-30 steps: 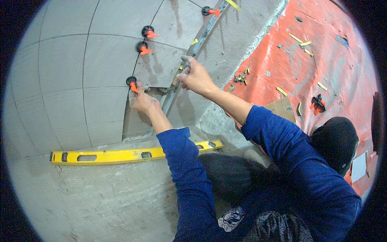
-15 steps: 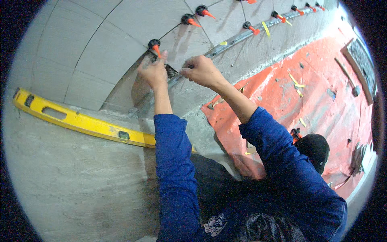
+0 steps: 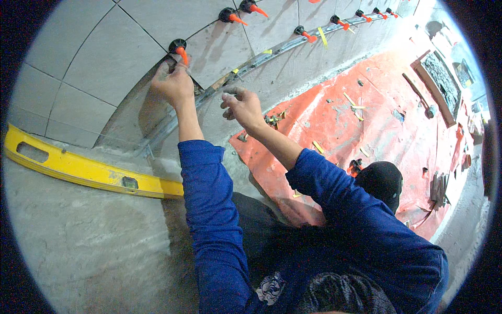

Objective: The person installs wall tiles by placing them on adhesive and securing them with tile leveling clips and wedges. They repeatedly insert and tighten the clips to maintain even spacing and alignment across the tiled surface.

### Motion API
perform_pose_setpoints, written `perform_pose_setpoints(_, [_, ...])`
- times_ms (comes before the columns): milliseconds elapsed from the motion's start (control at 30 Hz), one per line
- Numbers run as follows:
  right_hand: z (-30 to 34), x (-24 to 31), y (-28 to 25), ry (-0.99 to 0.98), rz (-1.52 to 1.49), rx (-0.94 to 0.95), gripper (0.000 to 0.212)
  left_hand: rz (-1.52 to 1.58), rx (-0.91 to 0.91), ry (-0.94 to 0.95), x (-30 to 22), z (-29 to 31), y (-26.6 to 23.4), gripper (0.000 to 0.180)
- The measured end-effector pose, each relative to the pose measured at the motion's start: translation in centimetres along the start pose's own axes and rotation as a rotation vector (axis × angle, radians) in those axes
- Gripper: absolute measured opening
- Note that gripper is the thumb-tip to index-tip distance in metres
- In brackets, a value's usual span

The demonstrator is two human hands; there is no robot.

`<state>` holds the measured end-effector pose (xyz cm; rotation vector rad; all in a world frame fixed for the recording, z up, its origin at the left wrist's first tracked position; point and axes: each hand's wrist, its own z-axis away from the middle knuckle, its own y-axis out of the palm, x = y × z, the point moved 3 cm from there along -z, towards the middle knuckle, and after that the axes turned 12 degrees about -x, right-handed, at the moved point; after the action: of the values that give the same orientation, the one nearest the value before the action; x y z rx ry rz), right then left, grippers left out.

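My left hand [image 3: 174, 86] reaches up to a bare edge of the grey tiling, its fingers bent right beneath a black tile leveler with an orange handle [image 3: 178, 48]. Those fingertips touch or nearly touch the handle; what lies between them is hidden. My right hand [image 3: 242, 108] hovers a little to the right, in front of the metal rail [image 3: 212, 90]. Its fingers are loosely curled and apart, and I see nothing in them. A short yellow wedge [image 3: 235, 71] sits at the rail just above that hand.
A yellow spirit level [image 3: 94, 175] lies along the left. More levelers [image 3: 230, 15] dot the tiles. Red sheeting [image 3: 334, 120] at the right carries yellow strips, debris, a long-handled tool [image 3: 417, 94] and a tray of dark mortar [image 3: 442, 86]. A black rounded object [image 3: 380, 186] lies beside my right arm.
The whole view has shifted, so the scene sits further left. My right hand has drawn back from the gap by the rail, its fingers loosening. The left stays at the same leveler.
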<state>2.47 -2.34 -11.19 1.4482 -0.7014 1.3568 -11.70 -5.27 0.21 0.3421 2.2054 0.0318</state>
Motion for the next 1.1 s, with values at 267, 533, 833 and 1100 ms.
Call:
perform_pose_setpoints(267, [-2.9, -0.6, 1.3, 0.151, -0.098, -0.03, 0.045, -0.019, -0.064, -0.016, 0.4, -0.2, 0.1, 0.015])
perform_pose_setpoints(533, [-4.0, -0.3, 2.0, 0.169, -0.111, -0.119, 0.042, 0.022, -0.073, -0.071, 0.9, -0.3, 0.2, 0.012])
perform_pose_setpoints(833, [-4.4, -0.4, 2.4, 0.135, -0.127, -0.14, 0.03, -0.031, -0.076, 0.027, -0.6, 0.3, -0.1, 0.012])
perform_pose_setpoints(1100, [-4.7, -0.5, 2.5, 0.163, -0.065, -0.127, 0.031, 0.019, -0.081, 0.025, 0.7, -0.2, 0.2, 0.015])
